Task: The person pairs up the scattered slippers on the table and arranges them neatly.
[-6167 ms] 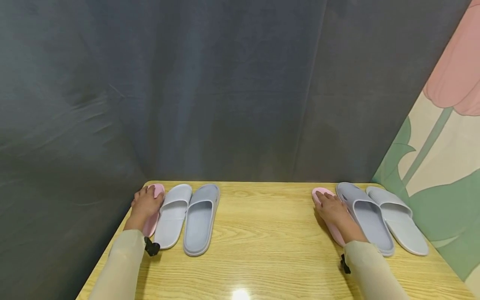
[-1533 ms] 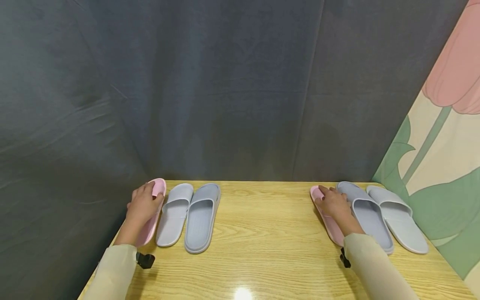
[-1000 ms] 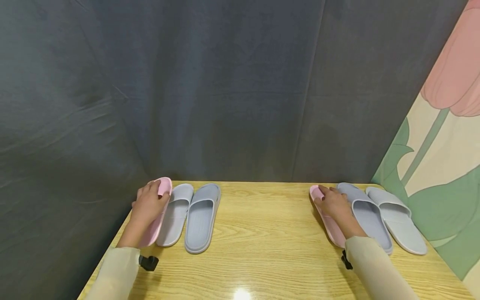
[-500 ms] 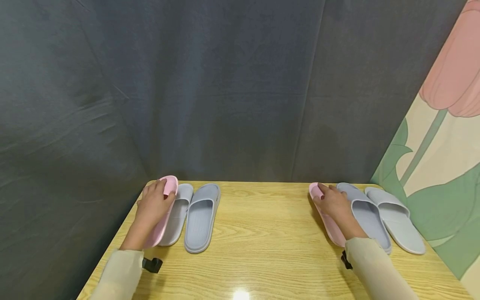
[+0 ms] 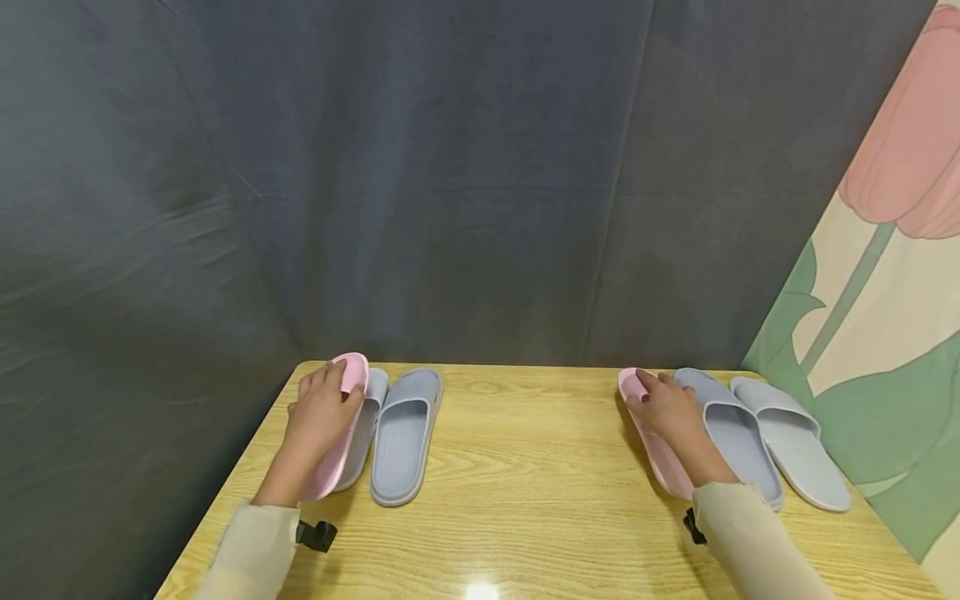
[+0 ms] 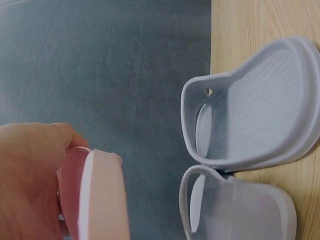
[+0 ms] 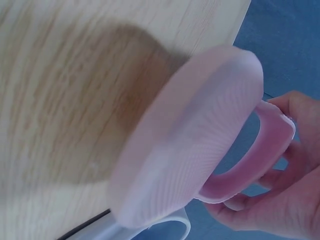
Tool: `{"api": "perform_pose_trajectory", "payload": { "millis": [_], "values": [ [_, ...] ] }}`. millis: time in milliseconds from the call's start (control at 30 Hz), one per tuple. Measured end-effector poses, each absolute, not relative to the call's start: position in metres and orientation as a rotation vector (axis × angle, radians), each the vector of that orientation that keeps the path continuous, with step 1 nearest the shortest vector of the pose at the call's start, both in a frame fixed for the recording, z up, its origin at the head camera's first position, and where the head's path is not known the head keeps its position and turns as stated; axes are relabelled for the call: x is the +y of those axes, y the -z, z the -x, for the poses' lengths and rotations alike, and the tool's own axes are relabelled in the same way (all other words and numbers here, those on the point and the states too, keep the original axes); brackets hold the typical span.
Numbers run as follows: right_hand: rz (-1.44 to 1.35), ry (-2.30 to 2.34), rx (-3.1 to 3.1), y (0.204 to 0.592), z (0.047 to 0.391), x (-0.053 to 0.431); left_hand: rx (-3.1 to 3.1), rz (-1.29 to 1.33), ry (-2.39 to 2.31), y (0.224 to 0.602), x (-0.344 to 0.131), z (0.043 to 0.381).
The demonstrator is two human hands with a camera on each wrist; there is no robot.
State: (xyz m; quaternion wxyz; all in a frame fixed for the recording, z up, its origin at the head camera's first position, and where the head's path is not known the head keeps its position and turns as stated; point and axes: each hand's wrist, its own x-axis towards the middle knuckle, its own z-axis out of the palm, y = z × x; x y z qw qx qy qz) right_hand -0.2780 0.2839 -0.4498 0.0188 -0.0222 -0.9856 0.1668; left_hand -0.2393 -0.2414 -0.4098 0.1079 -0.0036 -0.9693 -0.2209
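My left hand [image 5: 322, 417] grips a pink slipper [image 5: 328, 473] by its strap, at the left end of the table. That slipper overlaps a light grey slipper [image 5: 363, 437] in the head view; just right of this lies a blue-grey slipper [image 5: 399, 450]. In the left wrist view the pink slipper [image 6: 105, 200] shows edge-on beside the palm. With fingers and thumb on the strap, my right hand [image 5: 669, 412] holds another pink slipper [image 5: 666, 467]. The right wrist view shows its ribbed sole [image 7: 195, 140] tilted, with a shadow on the wood beneath.
Right of my right hand lie a second blue-grey slipper [image 5: 738, 442] and a second light grey one [image 5: 798, 454]. The wooden table [image 5: 525, 467] ends at a dark curtain [image 5: 480, 208] behind. A flower-patterned panel [image 5: 870, 350] borders its right side.
My left hand has carried its pink slipper rightward from the table's left edge to over the light grey slipper. Both hands went from lying on the slippers to gripping their straps; the right stayed nearly in place.
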Motion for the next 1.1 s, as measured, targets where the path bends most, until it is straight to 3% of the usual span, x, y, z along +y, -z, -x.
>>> {"api": "perform_pose_trajectory", "payload": {
  "millis": [1100],
  "values": [
    [0.081,-0.553,-3.048,0.443,0.263,0.272,-2.856,0.036,0.712,0.41,-0.206,0.23]
  ]
}}
